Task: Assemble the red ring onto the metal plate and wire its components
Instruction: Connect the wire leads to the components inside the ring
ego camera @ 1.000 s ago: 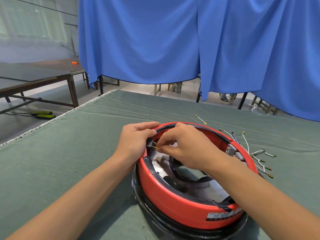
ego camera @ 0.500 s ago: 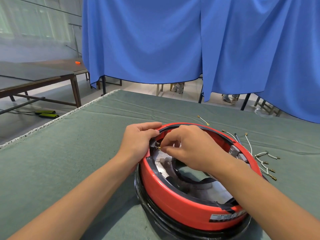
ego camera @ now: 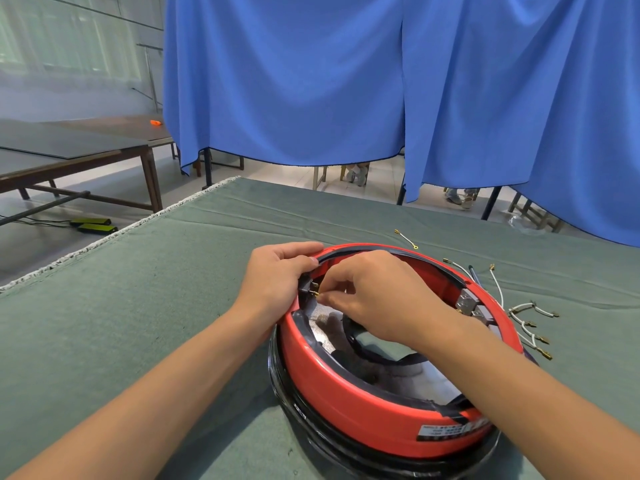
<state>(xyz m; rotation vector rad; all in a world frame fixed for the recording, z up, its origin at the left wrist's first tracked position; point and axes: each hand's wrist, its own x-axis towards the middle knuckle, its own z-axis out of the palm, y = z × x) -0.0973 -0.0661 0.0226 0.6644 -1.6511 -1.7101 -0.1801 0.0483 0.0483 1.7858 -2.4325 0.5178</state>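
The red ring (ego camera: 349,400) sits on a black base over the metal plate (ego camera: 433,379), whose shiny surface shows inside the ring. My left hand (ego camera: 277,282) grips the ring's far-left rim, fingers curled over its top edge. My right hand (ego camera: 377,296) reaches inside the ring and pinches a small brass wire terminal (ego camera: 317,296) against a black component (ego camera: 306,287) on the inner wall. The wire behind the terminal is hidden by my fingers. A grey terminal block (ego camera: 469,304) is fixed on the ring's right inner wall.
Several loose white wires with brass terminals (ego camera: 530,327) lie on the green table cover (ego camera: 138,323) to the right of the ring, one short wire (ego camera: 405,238) behind it. Blue curtains hang beyond the table's far edge. A dark wooden table stands at the left.
Both hands stay at the same spot on the ring. The right hand's fingers have shifted slightly at the terminal. The view has drifted a little.
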